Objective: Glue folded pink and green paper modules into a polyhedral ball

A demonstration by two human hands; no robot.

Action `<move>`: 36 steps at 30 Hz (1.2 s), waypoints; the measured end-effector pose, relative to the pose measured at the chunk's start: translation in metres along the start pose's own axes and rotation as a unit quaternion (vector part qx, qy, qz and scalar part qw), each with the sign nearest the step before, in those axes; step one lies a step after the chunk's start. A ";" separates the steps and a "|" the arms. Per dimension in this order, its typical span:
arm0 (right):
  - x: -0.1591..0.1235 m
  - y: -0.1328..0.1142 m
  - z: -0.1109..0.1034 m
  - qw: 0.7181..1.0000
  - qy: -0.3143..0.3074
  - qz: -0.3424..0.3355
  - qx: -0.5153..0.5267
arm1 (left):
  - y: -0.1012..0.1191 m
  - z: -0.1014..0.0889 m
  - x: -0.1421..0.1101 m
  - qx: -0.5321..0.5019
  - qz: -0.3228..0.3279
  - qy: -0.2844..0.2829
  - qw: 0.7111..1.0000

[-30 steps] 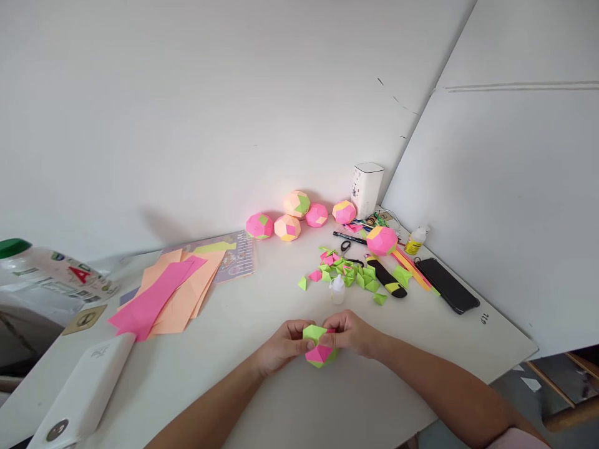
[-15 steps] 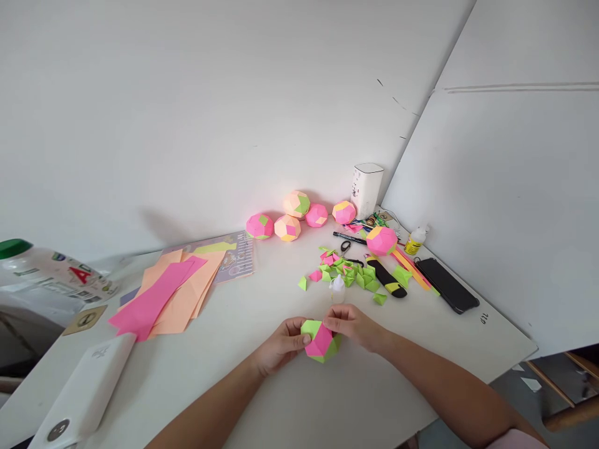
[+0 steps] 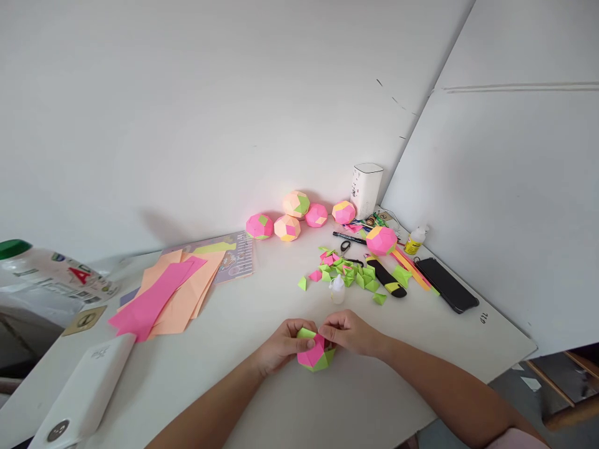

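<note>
At the near side of the white surface [image 3: 276, 287], a good grip is needed from both sides. By the left hand [image 3: 285, 346], the pink and green paper ball [image 3: 312, 358] is gripped on its left side, with the thumb pressed on the front and the fingers tucked behind. By the right hand [image 3: 353, 333], the top right edge is pinched with the fingertips; whether a loose bit is also held there cannot be told. The ball is placed between both hands. It looks thin and easy to dent, so it should be hugged softly and not squashed. The pinched edge is best lined up first, then pressed flat for a little while; if there is glue on it, none can be seen. The small white bottle [image 3: 337, 292], just past the hands, should not be bumped. The little folded pieces [image 3: 367, 278], heaped behind it, are best taken one at a time.
</note>
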State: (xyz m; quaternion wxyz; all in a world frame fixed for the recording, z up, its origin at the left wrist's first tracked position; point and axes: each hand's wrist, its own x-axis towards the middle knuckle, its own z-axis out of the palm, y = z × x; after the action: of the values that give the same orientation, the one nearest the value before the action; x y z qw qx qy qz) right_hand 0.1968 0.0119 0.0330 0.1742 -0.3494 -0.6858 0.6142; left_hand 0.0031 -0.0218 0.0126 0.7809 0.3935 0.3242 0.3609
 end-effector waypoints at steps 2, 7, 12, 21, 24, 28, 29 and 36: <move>-0.002 -0.004 -0.005 0.989 0.029 -0.045 -0.138 | 0.000 -0.001 0.000 0.002 0.002 0.004 1.000; -0.002 -0.011 -0.020 0.876 0.138 -0.013 -0.462 | -0.003 -0.002 0.002 -0.029 0.002 0.014 0.999; 0.001 -0.013 -0.029 0.800 0.133 0.107 -0.576 | -0.004 -0.003 0.002 -0.034 0.002 0.023 0.999; -0.011 -0.020 -0.054 0.726 0.241 0.200 -0.612 | -0.003 -0.002 0.001 -0.026 -0.001 0.024 0.999; -0.007 -0.012 -0.051 0.753 0.219 0.193 -0.590 | -0.005 -0.003 0.002 -0.029 0.006 0.028 0.999; -0.002 -0.004 -0.042 0.788 0.192 0.153 -0.564 | -0.006 -0.004 0.002 -0.027 0.005 0.025 0.999; -0.002 -0.004 -0.040 0.799 0.182 0.139 -0.556 | -0.006 -0.004 0.002 -0.027 0.005 0.023 0.999; -0.004 -0.003 -0.022 0.933 0.089 -0.071 -0.340 | -0.003 -0.003 0.001 -0.028 0.011 0.011 0.999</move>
State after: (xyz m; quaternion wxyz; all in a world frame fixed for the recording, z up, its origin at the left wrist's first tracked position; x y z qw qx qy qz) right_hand 0.2136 0.0246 0.0410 0.1486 -0.3915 -0.8584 0.2962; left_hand 0.0026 -0.0212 0.0085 0.7841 0.3710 0.3184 0.3823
